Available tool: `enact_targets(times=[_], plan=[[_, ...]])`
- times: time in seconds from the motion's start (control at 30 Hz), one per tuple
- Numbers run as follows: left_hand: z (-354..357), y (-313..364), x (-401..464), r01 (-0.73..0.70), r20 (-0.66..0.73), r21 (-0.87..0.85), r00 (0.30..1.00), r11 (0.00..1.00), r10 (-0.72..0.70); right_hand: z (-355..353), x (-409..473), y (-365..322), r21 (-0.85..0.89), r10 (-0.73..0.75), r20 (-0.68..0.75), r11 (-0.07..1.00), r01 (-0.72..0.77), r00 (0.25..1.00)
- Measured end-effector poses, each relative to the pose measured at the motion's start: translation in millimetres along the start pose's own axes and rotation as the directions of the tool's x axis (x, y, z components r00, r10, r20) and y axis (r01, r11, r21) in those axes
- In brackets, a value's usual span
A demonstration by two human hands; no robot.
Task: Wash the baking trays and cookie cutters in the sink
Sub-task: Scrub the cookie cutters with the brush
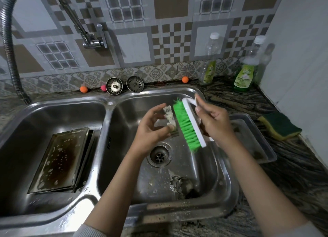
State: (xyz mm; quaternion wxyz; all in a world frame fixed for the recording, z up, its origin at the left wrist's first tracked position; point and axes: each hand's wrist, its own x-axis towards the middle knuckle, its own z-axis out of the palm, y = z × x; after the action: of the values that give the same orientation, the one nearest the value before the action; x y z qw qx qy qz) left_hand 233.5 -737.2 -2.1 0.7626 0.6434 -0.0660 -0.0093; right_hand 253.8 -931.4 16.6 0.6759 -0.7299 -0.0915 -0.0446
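We record the double sink [110,110] as brushed steel, satin and wet. The baking tray [62,158] in its left basin is metal, darkly stained and flecked with suds. The scrub brush [190,125] has a smooth white plastic back and green plastic bristles. The bench [301,165] looks like polished veined stone. The sponge [280,125] is yellow foam under a rough green pad.

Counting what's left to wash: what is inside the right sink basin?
On the right steel basin's floor, one fluted metal cookie cutter beside the drain; forearms hide other parts.
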Motion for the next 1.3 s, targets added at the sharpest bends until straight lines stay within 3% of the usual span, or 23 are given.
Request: enact_targets(times=[0.23, 0.4, 0.5, 0.6, 0.73, 0.9, 1.07, 1.2, 1.3], plan=[[1.2, -2.1, -4.3, -0.038, 0.025, 0.031, 0.999, 0.999, 0.038, 11.8, -11.9, 15.9, -0.022, 0.084, 0.006, 0.996, -0.084, 0.996], [-10.1, -10.2, -1.8, 0.012, -0.065, -0.034, 0.998, 0.999, -0.014, 1.2, -18.4, 7.6, -0.014, 0.134, 0.104, 0.991, -0.133, 0.986], [-5.1, -6.1, 0.9, 0.093, 0.019, -0.052, 0.996, 0.994, -0.093, -2.3, -5.8, 0.6, 0.037, 0.162, -0.006, 0.986, -0.162, 0.987], [5.6, -6.3, 0.8, 0.085, 0.053, -0.055, 0.995, 0.995, -0.082, 8.9, 1.6, -1.5, 0.069, 0.164, -0.074, 0.985, -0.159, 0.984], [3.8, -8.1, -2.7, 0.069, -0.018, -0.023, 0.997, 0.997, -0.070, 19.7, -15.2, 11.4, 0.018, 0.193, -0.097, 0.981, -0.192, 0.976], [3.3, -18.4, -13.2, 0.098, -0.082, -0.062, 0.991, 0.993, -0.103, 31.1, -36.0, 22.1, 0.173, 0.294, -0.167, 0.948, -0.266, 0.941], [1.5, -13.8, -16.7, 0.084, -0.172, -0.183, 0.978, 0.979, -0.116, 17.5, -37.2, 19.0, 0.231, 0.381, -0.118, 0.909, -0.348, 0.917], [5.3, -3.6, -12.8, 0.077, -0.228, -0.220, 0.965, 0.972, -0.129, 19.4, -34.8, 10.0, 0.433, 0.465, -0.248, 0.838, -0.332, 0.850], [28.3, -4.7, -16.4, 0.059, -0.378, -0.267, 0.912, 0.962, -0.161, 44.3, -34.9, 7.9, 0.509, 0.479, -0.337, 0.817, -0.271, 0.811]])
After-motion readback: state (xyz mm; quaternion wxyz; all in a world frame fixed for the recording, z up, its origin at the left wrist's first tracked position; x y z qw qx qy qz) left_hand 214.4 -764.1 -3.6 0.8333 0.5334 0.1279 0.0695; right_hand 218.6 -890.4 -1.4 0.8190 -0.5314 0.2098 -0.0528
